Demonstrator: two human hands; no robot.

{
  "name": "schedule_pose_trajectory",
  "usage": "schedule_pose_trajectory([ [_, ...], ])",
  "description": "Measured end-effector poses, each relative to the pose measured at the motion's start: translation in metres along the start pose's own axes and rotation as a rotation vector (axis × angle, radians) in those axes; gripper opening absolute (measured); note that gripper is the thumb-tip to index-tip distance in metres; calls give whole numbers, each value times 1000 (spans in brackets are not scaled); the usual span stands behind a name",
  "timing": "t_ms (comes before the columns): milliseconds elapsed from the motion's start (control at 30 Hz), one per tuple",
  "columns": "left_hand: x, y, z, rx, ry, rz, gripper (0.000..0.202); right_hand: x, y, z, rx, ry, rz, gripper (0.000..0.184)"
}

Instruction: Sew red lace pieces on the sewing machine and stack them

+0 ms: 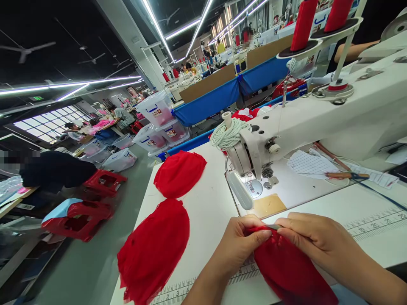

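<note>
Head view: a red cloth piece is held at the near edge of the white table, below the sewing machine in view. Its long axis runs aslant, from the gathered end at the fingertips, up and to the left, down to the lower right, where the wider body hangs toward the wearer. The gathered end points away from the wearer, toward the yellowish patch on the machine bed.

The left hand pinches the gathered edge between thumb and forefinger. The right hand has its thumb and forefinger pressed together on a small grey piece lying against that edge; I cannot tell whether they catch the cloth too. The two hands are near each other, fingertips facing across the gather.

On the table to the left lie two more red pieces. The lower red piece has its long axis running from lower left to upper right, with a ragged edge at the lower left. The upper red piece sits just beyond it, its long axis tilted up to the right. A printed ruler runs along the near side, and a coil of pale cord rests at the machine head
</note>
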State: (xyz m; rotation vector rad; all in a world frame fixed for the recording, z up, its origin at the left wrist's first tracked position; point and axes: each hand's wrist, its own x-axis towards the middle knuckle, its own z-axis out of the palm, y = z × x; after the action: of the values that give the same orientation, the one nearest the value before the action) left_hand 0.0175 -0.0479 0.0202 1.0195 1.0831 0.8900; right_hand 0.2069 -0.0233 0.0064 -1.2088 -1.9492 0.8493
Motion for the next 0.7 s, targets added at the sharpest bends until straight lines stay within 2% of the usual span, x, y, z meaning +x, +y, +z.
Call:
schedule_pose_trajectory([
  [100, 0, -1, 0, -24, 9, -23, 24, -2, -1, 3, 69, -97, 15, 38],
  [200, 0, -2, 0, -54, -11, -33, 25, -4, -3, 10, 139, -110, 40, 31],
  [300, 1, -3, 0, -89, 19, -61, 26, -4, -6, 18, 134, -63, 93, 30],
  [400, 2, -5, 1, -154, 63, -86, 35, -3, -5, 23, 142, -74, 133, 25],
  [533, 4, -6, 2, -77, 83, -91, 44, -2, -3, 23, 142, -43, 83, 27],
  [700, 3, -5, 3, -1, 70, -94, 39, -1, -9, 26, 182, 64, 23, 20],
])
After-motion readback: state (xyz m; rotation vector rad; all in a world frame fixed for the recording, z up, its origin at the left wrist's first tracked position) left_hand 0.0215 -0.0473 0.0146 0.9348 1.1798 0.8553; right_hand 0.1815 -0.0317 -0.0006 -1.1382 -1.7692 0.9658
